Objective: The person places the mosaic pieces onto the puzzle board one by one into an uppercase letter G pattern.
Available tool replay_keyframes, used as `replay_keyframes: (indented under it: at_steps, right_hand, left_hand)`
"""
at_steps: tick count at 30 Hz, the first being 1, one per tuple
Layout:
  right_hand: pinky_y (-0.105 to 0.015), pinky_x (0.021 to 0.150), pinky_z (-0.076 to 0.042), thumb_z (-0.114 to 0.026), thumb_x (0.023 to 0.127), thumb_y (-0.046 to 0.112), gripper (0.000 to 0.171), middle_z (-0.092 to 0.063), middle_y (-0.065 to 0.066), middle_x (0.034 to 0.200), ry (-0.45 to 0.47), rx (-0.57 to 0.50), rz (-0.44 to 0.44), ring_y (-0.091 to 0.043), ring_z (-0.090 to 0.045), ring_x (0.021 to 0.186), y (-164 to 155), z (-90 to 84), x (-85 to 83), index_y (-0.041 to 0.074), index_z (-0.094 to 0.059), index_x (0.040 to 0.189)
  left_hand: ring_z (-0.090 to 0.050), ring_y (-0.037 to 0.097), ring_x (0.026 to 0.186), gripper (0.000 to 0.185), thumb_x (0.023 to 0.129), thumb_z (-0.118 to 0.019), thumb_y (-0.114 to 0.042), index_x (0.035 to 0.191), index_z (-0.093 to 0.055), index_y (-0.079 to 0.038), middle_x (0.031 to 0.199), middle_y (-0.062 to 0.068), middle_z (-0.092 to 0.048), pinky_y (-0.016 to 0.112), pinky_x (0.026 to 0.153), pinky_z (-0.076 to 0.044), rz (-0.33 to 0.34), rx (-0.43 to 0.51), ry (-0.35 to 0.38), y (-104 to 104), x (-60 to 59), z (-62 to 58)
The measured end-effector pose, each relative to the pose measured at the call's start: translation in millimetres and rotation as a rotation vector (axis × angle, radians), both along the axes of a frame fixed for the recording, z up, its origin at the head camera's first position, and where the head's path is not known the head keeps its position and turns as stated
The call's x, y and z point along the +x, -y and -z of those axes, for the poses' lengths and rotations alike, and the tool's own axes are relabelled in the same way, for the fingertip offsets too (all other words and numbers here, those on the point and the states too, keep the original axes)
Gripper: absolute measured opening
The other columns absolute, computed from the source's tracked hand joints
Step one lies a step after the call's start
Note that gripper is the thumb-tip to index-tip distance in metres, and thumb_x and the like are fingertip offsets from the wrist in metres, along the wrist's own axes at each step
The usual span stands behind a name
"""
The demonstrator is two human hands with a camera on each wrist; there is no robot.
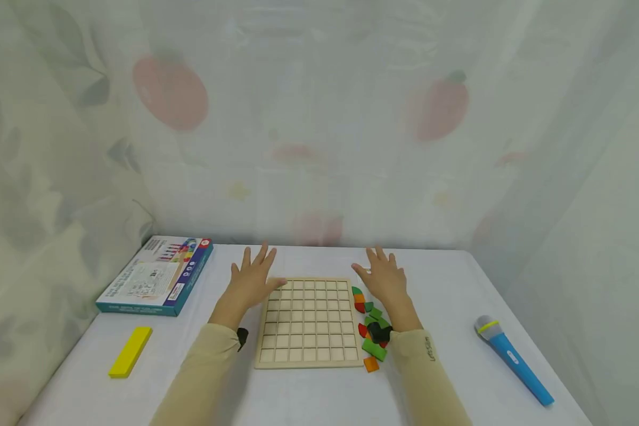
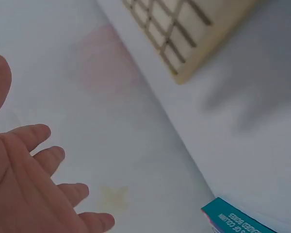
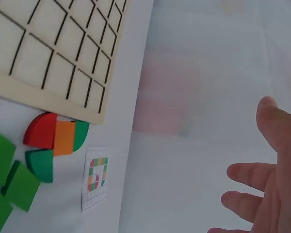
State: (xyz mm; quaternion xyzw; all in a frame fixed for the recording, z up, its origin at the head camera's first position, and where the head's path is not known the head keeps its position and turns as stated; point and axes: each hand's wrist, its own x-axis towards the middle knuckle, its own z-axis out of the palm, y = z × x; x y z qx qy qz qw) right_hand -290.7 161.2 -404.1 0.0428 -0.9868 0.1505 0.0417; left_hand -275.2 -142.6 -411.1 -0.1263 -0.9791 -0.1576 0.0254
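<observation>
Wooden grid board (image 1: 309, 322) lay flat on the white surface (image 1: 309, 396), its square cells bare, directly between the two hands. Left of the board, the left hand (image 1: 251, 281) hovered palm down with its fingers (image 2: 36, 136) spread apart and straight, gripping nothing; its thumb reached toward the board's far left corner, though the views did not settle whether it touched. Right of the board, the right hand (image 1: 383, 278) hovered the same way, fingers (image 3: 247, 174) splayed and holding nothing, above the far end of a scatter of coloured wooden pieces (image 1: 371, 331). Those pieces, green blocks with red, orange and green quarter-rounds, ran along the board's right edge, some just beside it. A small pattern card (image 3: 95, 177) printed with coloured squares lay next to the quarter-rounds, near the board's far right corner. Well to the left of the board sat a flat puzzle box (image 1: 157, 275) with a teal edge, and nearer than it a yellow bar (image 1: 131, 351). Well to the right of the board lay a blue toy microphone (image 1: 513, 360). Behind the board hung a pale curtain (image 1: 319, 118) printed with red fruit.
</observation>
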Motion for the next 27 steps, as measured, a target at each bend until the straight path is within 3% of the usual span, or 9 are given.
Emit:
replay_keyframes:
  at_steps: [4, 9, 14, 27]
  right_hand:
    - [-0.064, 0.097, -0.03, -0.041, 0.092, 0.055, 0.066, -0.026, -0.014, 0.15, -0.021, 0.012, 0.011, -0.041, -0.025, 0.133, -8.5, 7.9, 5.7, 0.012, -0.036, 0.142]
    - [-0.06, 0.095, -0.035, -0.042, 0.093, 0.051, 0.061, -0.036, -0.016, 0.144, -0.04, 0.014, 0.027, -0.039, -0.034, 0.129, -18.6, 23.3, 12.7, 0.009, -0.044, 0.137]
    - [-0.055, 0.093, -0.04, -0.045, 0.093, 0.048, 0.056, -0.043, -0.017, 0.139, -0.034, 0.011, 0.063, -0.036, -0.042, 0.124, -26.2, 36.5, 21.4, 0.008, -0.05, 0.132]
    - [-0.051, 0.094, -0.042, -0.056, 0.09, 0.038, 0.046, -0.052, -0.014, 0.132, -0.027, -0.059, 0.057, -0.032, -0.048, 0.12, -34.4, 59.1, 42.3, 0.009, -0.056, 0.126]
  left_hand:
    - [0.004, 0.043, 0.137, 0.093, 0.079, -0.048, -0.066, 0.149, -0.014, -0.016, 0.155, 0.009, -0.009, 0.073, 0.096, -0.008, 0.047, -0.025, 0.04, 8.2, 3.2, 20.1]
    - [0.0, 0.043, 0.138, 0.093, 0.077, -0.064, -0.054, 0.148, -0.02, -0.014, 0.154, 0.009, -0.015, 0.074, 0.096, -0.007, 0.053, 0.008, 0.086, 17.8, 10.3, 39.4]
    - [-0.002, 0.046, 0.136, 0.093, 0.076, -0.068, -0.05, 0.147, -0.023, -0.011, 0.153, 0.012, -0.016, 0.076, 0.094, -0.008, 0.072, 0.033, 0.144, 25.6, 15.4, 55.1]
    - [-0.002, 0.049, 0.135, 0.094, 0.068, -0.073, -0.047, 0.145, -0.031, -0.013, 0.153, 0.011, -0.017, 0.077, 0.092, -0.008, 0.141, 0.058, 0.22, 40.6, 14.4, 71.5]
